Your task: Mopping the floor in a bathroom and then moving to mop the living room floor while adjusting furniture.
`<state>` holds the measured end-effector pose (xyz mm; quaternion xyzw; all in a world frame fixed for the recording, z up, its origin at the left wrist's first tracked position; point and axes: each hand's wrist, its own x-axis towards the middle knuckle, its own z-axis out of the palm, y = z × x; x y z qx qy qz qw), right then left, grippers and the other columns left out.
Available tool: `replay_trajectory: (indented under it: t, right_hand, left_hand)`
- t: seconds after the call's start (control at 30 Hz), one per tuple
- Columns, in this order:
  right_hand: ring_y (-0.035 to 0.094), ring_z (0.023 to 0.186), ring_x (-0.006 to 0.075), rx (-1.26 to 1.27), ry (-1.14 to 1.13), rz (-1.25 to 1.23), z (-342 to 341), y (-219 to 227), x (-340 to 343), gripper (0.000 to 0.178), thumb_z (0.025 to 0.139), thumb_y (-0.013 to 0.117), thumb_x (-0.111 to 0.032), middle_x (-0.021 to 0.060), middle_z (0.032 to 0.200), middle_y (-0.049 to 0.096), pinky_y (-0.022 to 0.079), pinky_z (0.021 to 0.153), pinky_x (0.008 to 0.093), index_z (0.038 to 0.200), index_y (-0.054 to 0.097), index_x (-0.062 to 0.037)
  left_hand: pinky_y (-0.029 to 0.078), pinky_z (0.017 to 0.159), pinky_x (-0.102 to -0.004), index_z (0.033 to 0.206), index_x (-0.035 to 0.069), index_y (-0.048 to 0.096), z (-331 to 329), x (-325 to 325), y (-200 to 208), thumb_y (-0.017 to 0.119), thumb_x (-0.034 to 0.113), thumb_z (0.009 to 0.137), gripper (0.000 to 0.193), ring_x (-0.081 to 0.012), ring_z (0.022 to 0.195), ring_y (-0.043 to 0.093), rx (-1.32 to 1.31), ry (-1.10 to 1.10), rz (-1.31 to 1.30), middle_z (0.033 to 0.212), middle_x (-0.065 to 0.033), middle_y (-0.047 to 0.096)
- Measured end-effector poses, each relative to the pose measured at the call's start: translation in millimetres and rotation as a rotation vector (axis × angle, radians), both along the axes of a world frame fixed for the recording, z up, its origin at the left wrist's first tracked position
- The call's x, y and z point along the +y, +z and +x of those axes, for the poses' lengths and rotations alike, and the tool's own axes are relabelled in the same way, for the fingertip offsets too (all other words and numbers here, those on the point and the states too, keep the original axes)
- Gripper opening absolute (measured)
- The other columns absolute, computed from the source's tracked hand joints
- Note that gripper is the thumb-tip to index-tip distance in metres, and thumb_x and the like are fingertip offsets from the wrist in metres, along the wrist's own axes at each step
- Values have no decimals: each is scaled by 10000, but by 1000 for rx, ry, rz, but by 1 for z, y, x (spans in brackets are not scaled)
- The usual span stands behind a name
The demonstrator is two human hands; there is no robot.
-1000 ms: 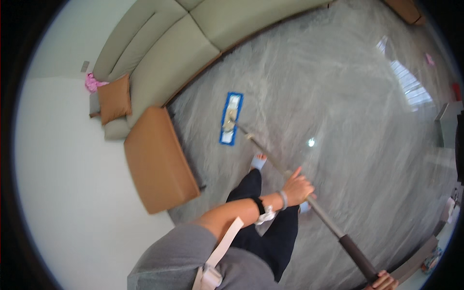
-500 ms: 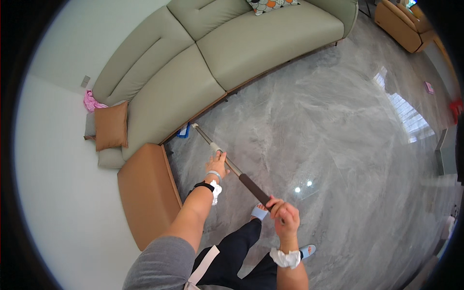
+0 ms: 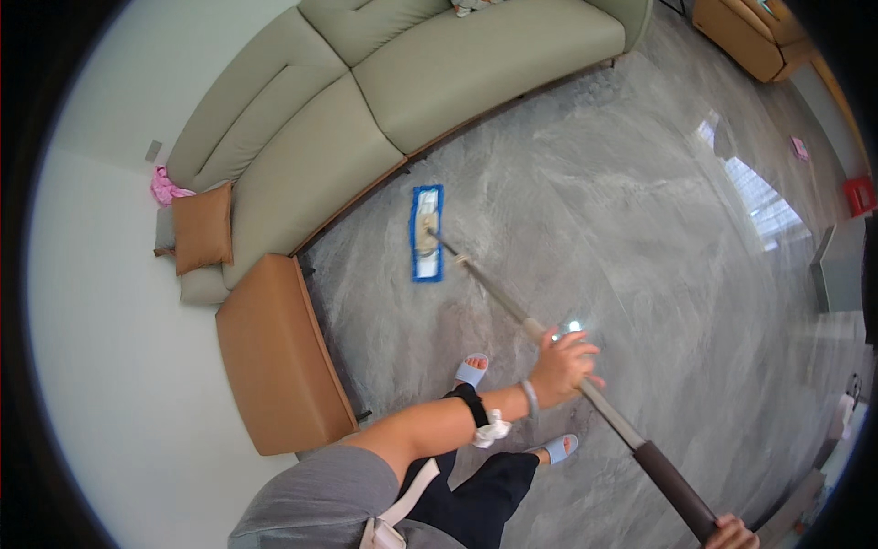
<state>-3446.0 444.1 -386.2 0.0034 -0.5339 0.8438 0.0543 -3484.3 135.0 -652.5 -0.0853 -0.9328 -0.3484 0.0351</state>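
Note:
A flat mop with a blue-edged rectangular head [image 3: 427,265] lies on the grey floor in front of the sofa. Its metal pole [image 3: 498,295] slants down to the right, ending in a dark brown grip [image 3: 672,485]. Around the middle of the pole is my left hand [image 3: 562,366], its fingers partly spread over the shaft. My right hand [image 3: 732,532], cut off by the lower edge of the view, holds the top end of the brown grip.
A long grey-green sofa [image 3: 494,78] runs along the wall, with a brown cushion [image 3: 203,229] at its left end. A brown leather ottoman [image 3: 283,361] stands nearer on the left. A brown armchair [image 3: 745,37] is far right, near a red object [image 3: 860,196].
The mop head has come out from the sofa's lower edge onto the open floor. Both my hands have moved right and nearer with the pole.

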Motion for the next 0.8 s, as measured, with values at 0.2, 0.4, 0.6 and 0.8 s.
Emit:
replay_trajectory:
  t: [0.2,0.4,0.6,0.8]
  right_hand:
    - [493,585,231,85,41,79,-1,-66,-32,374,858,481,-242,75,519,466,431,810,490,528,384,-94]
    - [618,831,293,34,293,183,-21,-186,-173,269,736,603,-232,72,594,586,341,1026,517,571,538,-29]
    - [601,830,291,-141,-234,-10,62,-189,-83,337,843,545,-295,112,646,580,400,991,481,639,512,-30]
    - [475,557,140,-235,-858,911,78,-7,28,319,926,489,-333,17,563,457,446,725,379,756,483,-63]
  left_hand:
    - [207,986,-643,669,172,647,-78,-28,-51,689,406,756,253,-324,1207,454,124,31,-192,1123,-21,629]
    - [245,1038,-636,895,182,652,-135,-167,-147,758,244,703,228,-376,1271,381,-82,566,40,1282,-100,524]
    - [344,965,-569,793,189,704,-121,-55,-109,723,215,715,85,-342,1237,433,-96,46,-472,1235,-129,551]
    - [411,829,-361,662,129,634,-99,36,-24,717,240,612,148,-232,835,589,-134,-406,-90,765,-48,631]
